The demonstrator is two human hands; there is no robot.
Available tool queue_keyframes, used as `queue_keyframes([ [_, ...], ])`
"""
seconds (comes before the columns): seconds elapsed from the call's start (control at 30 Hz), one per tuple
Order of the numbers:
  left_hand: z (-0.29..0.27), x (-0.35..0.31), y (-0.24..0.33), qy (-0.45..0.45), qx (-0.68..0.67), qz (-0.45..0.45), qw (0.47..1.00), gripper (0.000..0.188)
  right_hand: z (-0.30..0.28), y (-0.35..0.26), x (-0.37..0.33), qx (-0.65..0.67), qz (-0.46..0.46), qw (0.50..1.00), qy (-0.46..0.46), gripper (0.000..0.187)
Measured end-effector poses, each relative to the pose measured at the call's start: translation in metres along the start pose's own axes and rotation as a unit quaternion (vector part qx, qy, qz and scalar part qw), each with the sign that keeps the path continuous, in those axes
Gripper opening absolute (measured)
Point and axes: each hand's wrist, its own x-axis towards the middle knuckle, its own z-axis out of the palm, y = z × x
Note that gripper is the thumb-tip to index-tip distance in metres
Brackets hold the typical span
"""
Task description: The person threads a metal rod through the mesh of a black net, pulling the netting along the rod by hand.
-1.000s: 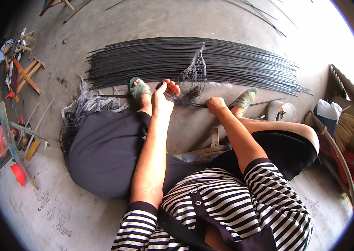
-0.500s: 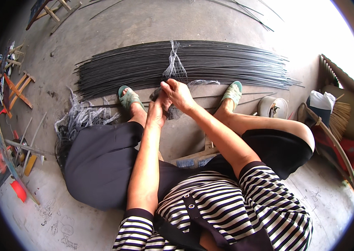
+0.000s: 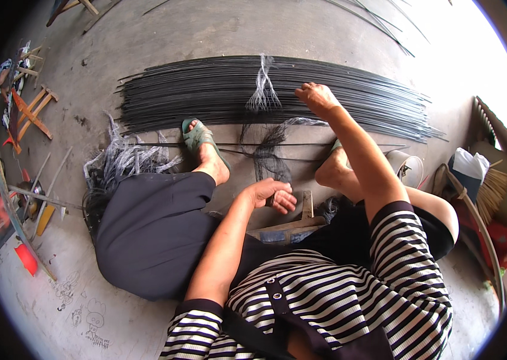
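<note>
A wide bundle of thin black rods (image 3: pixel 175 96) lies across the floor in front of me. White stringy netting (image 3: pixel 263 87) crosses its middle, and dark mesh netting (image 3: pixel 270 153) trails from there toward me. At the near end of this mesh is my left hand (image 3: pixel 270 195), low between my knees, its fingers curled with a dark bit showing at the palm. My right hand (image 3: pixel 319 99) is closed over the right half of the bundle, fingertips pinched; whatever they grip is too small to make out. A white strand of netting (image 3: pixel 304 121) lies below it.
A heap of white and black netting (image 3: pixel 127 156) lies by my left leg. Wooden stools (image 3: pixel 31 117) and tools stand far left. At right are a white bucket (image 3: pixel 406 168), a broom (image 3: pixel 493 192) and a curved pole (image 3: pixel 475 231). Loose rods (image 3: pixel 379 24) lie farther off.
My hands have parted from the netting knot they shared. The right hand has moved up and right over the rods; the left has dropped back toward my lap, and the dark mesh is spread out.
</note>
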Motion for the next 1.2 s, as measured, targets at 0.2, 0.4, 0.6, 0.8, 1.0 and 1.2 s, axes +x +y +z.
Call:
queue_keyframes([
  [0.2, 0.000, 0.002, 0.007, -0.032, 0.115, -0.082, 0.989, 0.063, -0.101, 0.040, -0.021, 0.090, -0.035, 0.995, 0.025, 0.016],
  [0.4, 0.007, -0.006, 0.036, -0.166, 0.104, 0.123, 0.973, 0.061, -0.192, 0.049, -0.076, 0.084, 0.049, 0.993, 0.073, 0.017],
  [0.6, 0.019, -0.042, 0.075, -0.111, -0.012, 0.296, 0.949, 0.067, -0.214, 0.006, -0.130, 0.153, 0.004, 0.988, -0.018, 0.018],
  [0.8, 0.018, -0.063, 0.089, -0.083, -0.017, 0.350, 0.933, 0.071, -0.158, -0.019, -0.147, 0.210, -0.091, 0.972, -0.045, 0.019],
  [1.0, 0.013, -0.063, 0.091, -0.087, -0.064, 0.370, 0.923, 0.070, -0.142, -0.022, -0.154, 0.302, -0.026, 0.948, -0.094, 0.030],
  [1.2, 0.015, -0.063, 0.096, -0.101, -0.029, 0.351, 0.931, 0.072, -0.154, -0.052, -0.136, 0.551, -0.014, 0.834, 0.019, 0.019],
])
